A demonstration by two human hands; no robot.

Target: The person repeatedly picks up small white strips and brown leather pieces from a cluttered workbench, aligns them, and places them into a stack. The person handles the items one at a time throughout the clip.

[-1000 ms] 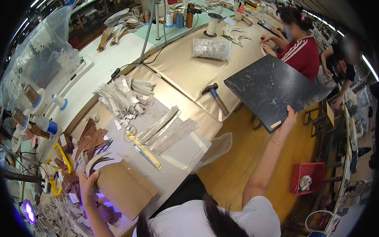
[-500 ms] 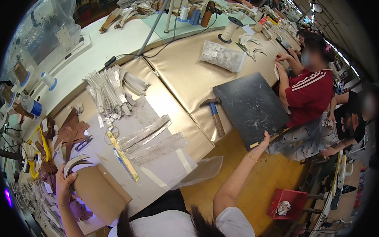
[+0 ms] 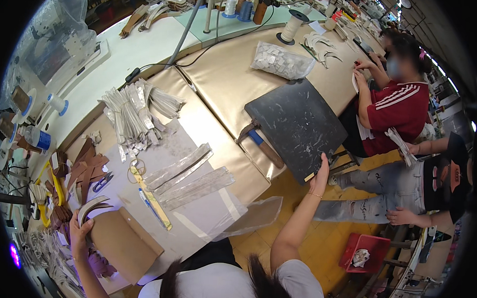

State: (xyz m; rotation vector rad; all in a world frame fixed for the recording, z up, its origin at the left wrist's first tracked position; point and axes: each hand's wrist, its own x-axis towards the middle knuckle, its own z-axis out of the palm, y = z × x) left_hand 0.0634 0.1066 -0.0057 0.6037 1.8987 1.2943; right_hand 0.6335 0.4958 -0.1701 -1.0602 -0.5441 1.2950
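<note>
My right hand (image 3: pixel 319 175) grips the near corner of a black, scuffed board (image 3: pixel 297 127), which lies on the table at the right. A hammer (image 3: pixel 263 145) with a blue and wooden handle lies against the board's left edge. At the lower left, my left hand (image 3: pixel 80 229) is closed on several curved pale strips (image 3: pixel 92 206), its fingers partly hidden. Next to them is a brown folded sheet (image 3: pixel 122 242) at the table's edge. Two flat groups of pale strips (image 3: pixel 195 187), a yellow ruler (image 3: pixel 150 198) and a blue pen (image 3: pixel 151 202) lie in front of me.
A bundle of pale strips (image 3: pixel 134 114) lies farther back, near a bag of small white pieces (image 3: pixel 282 61) and a thread spool (image 3: pixel 292 27). Brown scraps (image 3: pixel 88 170) sit at left. A seated co-worker (image 3: pixel 400 105) and a standing person (image 3: pixel 437 182) are at right; a red bin (image 3: pixel 363 253) stands below.
The black board has slid left with my right hand, and the hammer has shifted left and turned with it. At the right, the standing person has come closer, holding pale strips. My left hand stays put.
</note>
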